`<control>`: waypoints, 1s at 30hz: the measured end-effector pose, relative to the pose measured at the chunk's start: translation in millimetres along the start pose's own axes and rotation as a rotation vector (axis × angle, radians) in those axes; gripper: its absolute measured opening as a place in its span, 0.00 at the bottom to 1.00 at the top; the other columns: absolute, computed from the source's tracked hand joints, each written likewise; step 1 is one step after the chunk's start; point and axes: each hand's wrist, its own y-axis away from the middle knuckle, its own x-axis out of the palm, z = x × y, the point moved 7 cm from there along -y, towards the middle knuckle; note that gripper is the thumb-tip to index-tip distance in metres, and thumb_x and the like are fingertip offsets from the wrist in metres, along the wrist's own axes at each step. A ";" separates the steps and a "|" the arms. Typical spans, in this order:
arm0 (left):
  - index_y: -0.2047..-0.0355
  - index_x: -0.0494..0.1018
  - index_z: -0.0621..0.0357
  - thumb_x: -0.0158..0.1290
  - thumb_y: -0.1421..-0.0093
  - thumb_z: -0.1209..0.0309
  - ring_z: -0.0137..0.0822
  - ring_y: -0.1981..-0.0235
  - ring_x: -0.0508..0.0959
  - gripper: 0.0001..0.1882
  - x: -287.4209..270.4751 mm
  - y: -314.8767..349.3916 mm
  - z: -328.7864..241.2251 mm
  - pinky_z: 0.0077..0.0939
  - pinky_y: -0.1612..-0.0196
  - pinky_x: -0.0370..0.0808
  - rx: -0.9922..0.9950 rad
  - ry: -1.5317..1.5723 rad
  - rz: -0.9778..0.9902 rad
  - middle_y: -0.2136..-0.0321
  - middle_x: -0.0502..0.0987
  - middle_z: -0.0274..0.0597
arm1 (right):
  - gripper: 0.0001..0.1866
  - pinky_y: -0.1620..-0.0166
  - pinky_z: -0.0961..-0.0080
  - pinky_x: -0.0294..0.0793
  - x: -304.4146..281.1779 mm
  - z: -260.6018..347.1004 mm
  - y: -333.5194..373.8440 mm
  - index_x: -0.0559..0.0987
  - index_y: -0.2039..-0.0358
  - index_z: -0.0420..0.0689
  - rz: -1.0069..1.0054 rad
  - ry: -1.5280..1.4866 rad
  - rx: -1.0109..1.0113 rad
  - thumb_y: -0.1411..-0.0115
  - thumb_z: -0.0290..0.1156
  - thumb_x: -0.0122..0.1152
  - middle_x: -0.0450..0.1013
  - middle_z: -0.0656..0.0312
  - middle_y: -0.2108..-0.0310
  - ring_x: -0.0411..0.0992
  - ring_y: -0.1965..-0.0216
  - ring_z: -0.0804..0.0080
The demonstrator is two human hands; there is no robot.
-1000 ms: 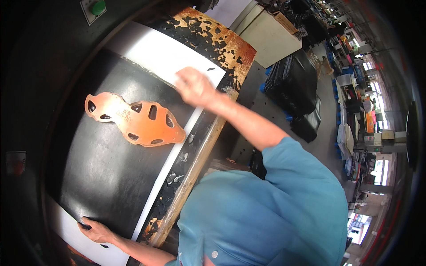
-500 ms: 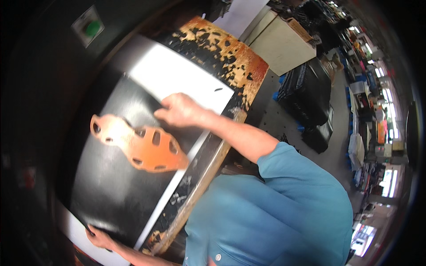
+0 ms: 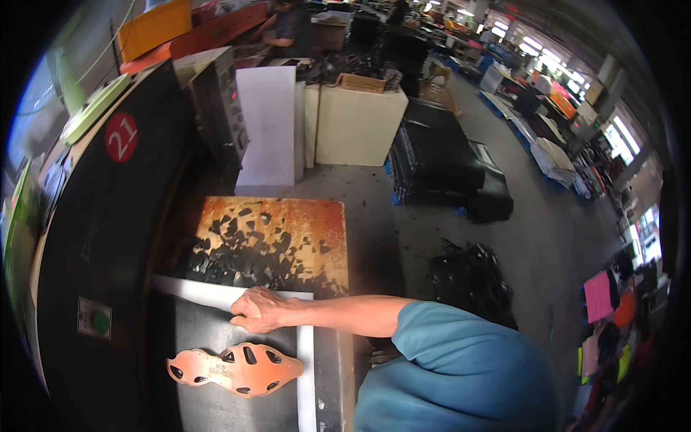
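Observation:
My right hand point(image 3: 260, 310) reaches in from the right, its fingers curled and pressed together at the far edge of a black sheet point(image 3: 209, 407). That sheet lies over a white board point(image 3: 307, 374), which shows along the far and right sides. On the sheet, just nearer than the hand and apart from it, rests a flat orange cutting die point(image 3: 234, 369), wavy in outline, with several oval openings. My left hand is out of view.
Black scraps point(image 3: 237, 252) litter the worn brown table end point(image 3: 317, 223). A dark machine body point(image 3: 93, 223) with a green button point(image 3: 101, 322) stands left. Beyond are pale cabinets point(image 3: 360, 129) and stacked black sheets point(image 3: 439, 155). A person point(image 3: 291, 32) is at the back.
The view has swung up and turned, bringing in more of the room. My left hand, earlier at the sheet's near edge, has gone out of view. My right hand stays at the far edge.

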 end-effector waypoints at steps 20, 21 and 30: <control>0.41 0.79 0.63 0.58 0.32 0.60 0.57 0.47 0.79 0.25 -39.8 1.1 52.4 0.42 0.39 0.73 0.037 -0.138 0.058 0.47 0.80 0.61 | 0.19 0.67 0.56 0.77 -11.3 -14.9 3.1 0.80 0.74 0.43 -0.297 0.261 -0.303 0.35 0.45 0.67 0.77 0.52 0.75 0.79 0.74 0.51; 0.41 0.79 0.63 0.58 0.32 0.61 0.56 0.46 0.79 0.24 -34.9 -0.9 52.0 0.42 0.39 0.73 -0.042 -0.108 0.078 0.48 0.80 0.60 | 0.19 0.66 0.56 0.77 -11.5 -15.7 0.6 0.80 0.73 0.42 -0.285 0.278 -0.298 0.35 0.45 0.67 0.77 0.52 0.74 0.79 0.73 0.50; 0.43 0.81 0.63 0.55 0.35 0.64 0.51 0.45 0.80 0.24 -27.8 -7.5 45.1 0.40 0.37 0.72 -0.111 -0.027 0.071 0.49 0.82 0.56 | 0.21 0.54 0.54 0.80 -8.7 -20.2 -2.5 0.85 0.57 0.42 -0.205 0.282 -0.177 0.36 0.49 0.66 0.81 0.42 0.64 0.81 0.58 0.40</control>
